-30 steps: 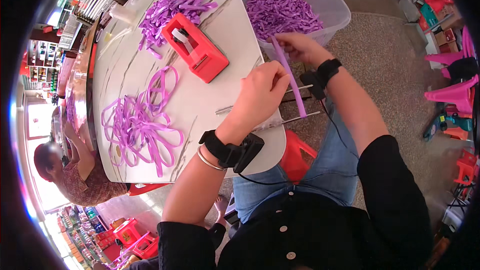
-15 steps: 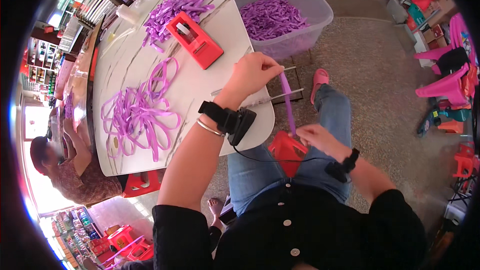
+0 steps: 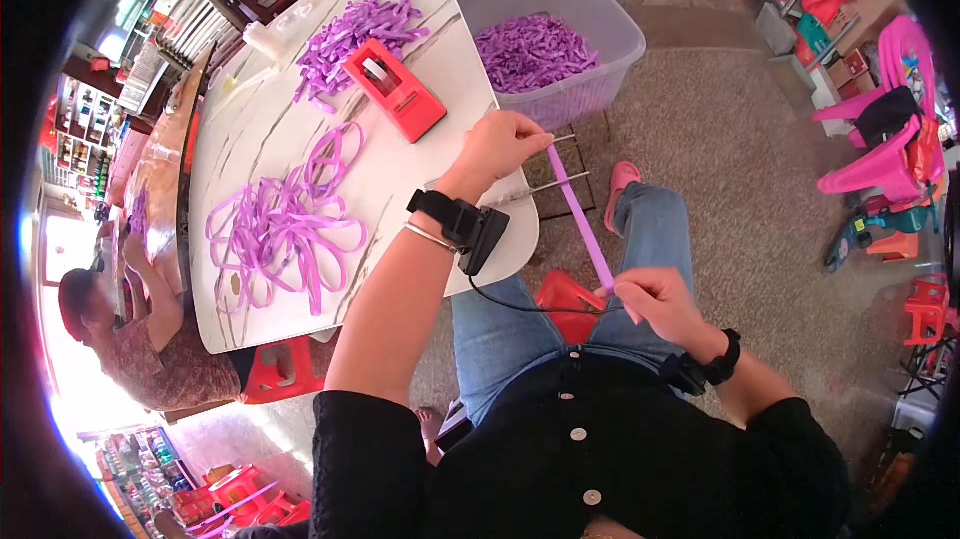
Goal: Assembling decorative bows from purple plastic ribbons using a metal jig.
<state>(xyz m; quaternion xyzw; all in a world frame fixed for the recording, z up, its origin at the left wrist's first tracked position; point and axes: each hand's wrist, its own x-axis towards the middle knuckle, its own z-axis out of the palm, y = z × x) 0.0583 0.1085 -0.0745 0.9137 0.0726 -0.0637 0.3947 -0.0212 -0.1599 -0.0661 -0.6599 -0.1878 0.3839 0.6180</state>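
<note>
A purple ribbon strip (image 3: 581, 216) is stretched between my two hands, slanting down to the right just past the table corner. My left hand (image 3: 505, 147) pinches its upper end near two thin metal rods (image 3: 545, 186) that stick out from the table edge. Lower down, above my lap, the other end is gripped in my right hand (image 3: 658, 301), its fingers closed. On the white marbled table (image 3: 400, 194) lie a heap of long purple ribbon loops (image 3: 285, 234), a red tape dispenser (image 3: 396, 91) and a pile of short folded purple ribbons (image 3: 355, 39).
A clear plastic bin (image 3: 610, 44) full of short purple ribbon pieces stands beyond the table corner. A red stool (image 3: 570, 304) shows between my knees. Another person (image 3: 140, 339) sits working at the left. Pink chairs (image 3: 885, 154) stand at the right.
My right hand has moved down and to the right, and a longer stretch of ribbon shows taut between the hands. My left hand keeps its pinch near the rods. The whole view has shifted slightly.
</note>
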